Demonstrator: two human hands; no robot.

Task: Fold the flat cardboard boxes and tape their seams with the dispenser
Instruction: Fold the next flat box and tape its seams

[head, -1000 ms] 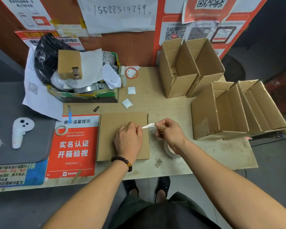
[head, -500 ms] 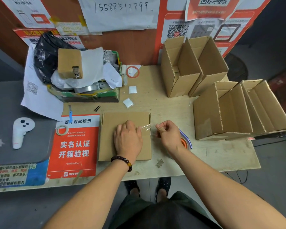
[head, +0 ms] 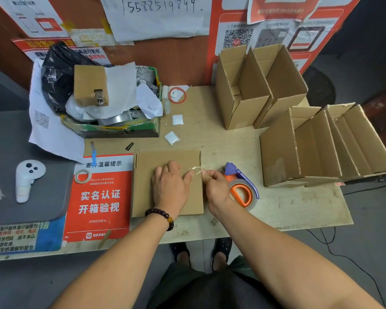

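Currently left hand (head: 170, 184) presses flat brown cardboard box (head: 147, 186); right hand (head: 214, 183), beside box's right edge, pinches clear tape strip (head: 195, 170). I fear wrinkling, crooked seam if pulled unevenly.

Flat brown matt cardboard box (head: 165, 184) under the left hand (head: 171, 186), glossy clear tape strip (head: 193, 171) at its fingertips. Orange-and-purple smooth plastic tape dispenser (head: 241, 188) just right of the right hand (head: 214, 188). Pale, scuffed plywood tabletop (head: 288, 206) beyond.

Flat cardboard box (head: 165, 161), dispenser (head: 241, 188) beside
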